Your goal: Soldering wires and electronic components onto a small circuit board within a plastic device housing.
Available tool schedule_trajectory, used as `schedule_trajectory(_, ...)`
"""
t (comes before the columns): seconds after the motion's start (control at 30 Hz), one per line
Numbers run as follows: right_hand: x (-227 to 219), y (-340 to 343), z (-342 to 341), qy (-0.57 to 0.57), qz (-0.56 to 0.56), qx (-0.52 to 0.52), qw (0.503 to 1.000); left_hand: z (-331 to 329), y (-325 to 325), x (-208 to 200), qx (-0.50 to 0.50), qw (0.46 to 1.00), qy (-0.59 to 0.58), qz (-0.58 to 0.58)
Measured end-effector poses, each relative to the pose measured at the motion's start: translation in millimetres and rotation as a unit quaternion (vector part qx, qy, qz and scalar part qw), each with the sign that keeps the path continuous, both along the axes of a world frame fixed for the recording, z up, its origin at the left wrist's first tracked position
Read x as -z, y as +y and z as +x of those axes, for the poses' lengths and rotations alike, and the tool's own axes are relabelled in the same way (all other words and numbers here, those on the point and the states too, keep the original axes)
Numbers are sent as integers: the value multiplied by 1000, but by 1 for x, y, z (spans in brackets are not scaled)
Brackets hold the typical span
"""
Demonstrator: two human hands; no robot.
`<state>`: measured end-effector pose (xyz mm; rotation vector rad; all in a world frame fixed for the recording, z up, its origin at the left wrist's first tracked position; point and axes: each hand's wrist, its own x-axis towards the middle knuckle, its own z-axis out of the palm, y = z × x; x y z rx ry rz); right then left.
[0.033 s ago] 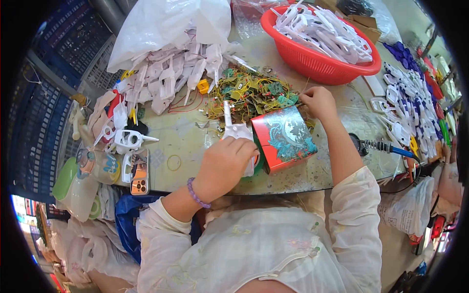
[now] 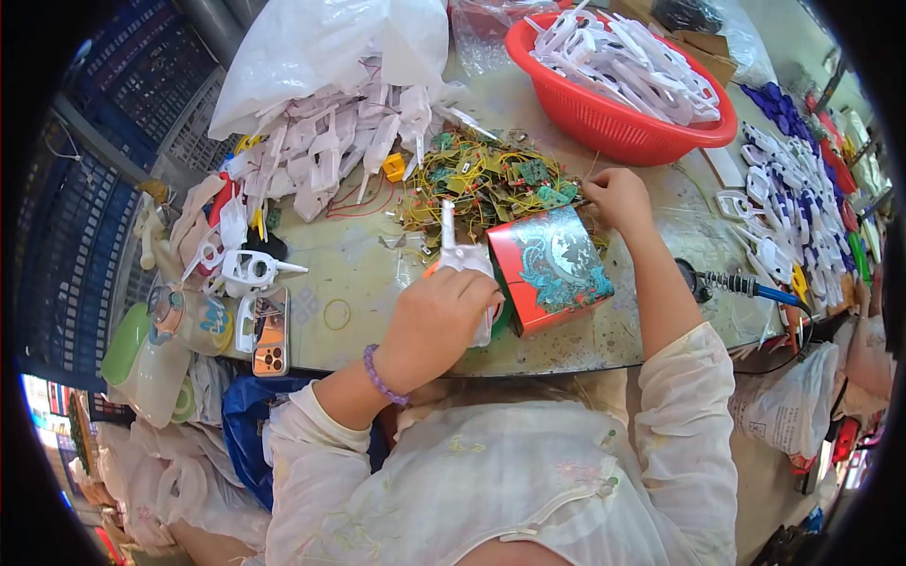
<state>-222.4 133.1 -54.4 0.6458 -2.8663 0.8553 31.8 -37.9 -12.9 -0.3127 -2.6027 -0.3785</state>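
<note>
From where I stand: person's left hand (image 2: 436,319) clamped on white casing (image 2: 462,257), just left of red printed box (image 2: 557,267). Right hand (image 2: 620,200) off box's far right corner, beside circuit-board pile (image 2: 491,181); fingertips close, can't tell if gripping anything. Red basket (image 2: 618,140) beyond box.

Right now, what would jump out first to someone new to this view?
Probably the red basin heaped with white plastic parts, toward the upper right. Next comes the tangle of circuit boards and yellow wires mid-table, the right hand at its right edge. Below it, a red box with teal pattern sits right of the left hand, which grips a white piece.
</note>
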Motion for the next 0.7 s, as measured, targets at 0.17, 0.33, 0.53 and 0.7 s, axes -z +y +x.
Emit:
schedule_trajectory(0.17,-11,7,4,49,-95,7,994,8,0,-10,21,994,-89,66)
schedule_trajectory(0.33,-34,7,11,-18,-259,-23,965,-2,-23,-34,73,976,-112,170)
schedule_trajectory(0.53,-46,3,25,-68,-318,-76,943,-35,-32,-39,70,954,-148,252)
schedule_trajectory(0.7,-48,2,26,-111,-372,-76,919,-51,-28,-38,69,943,-173,274)
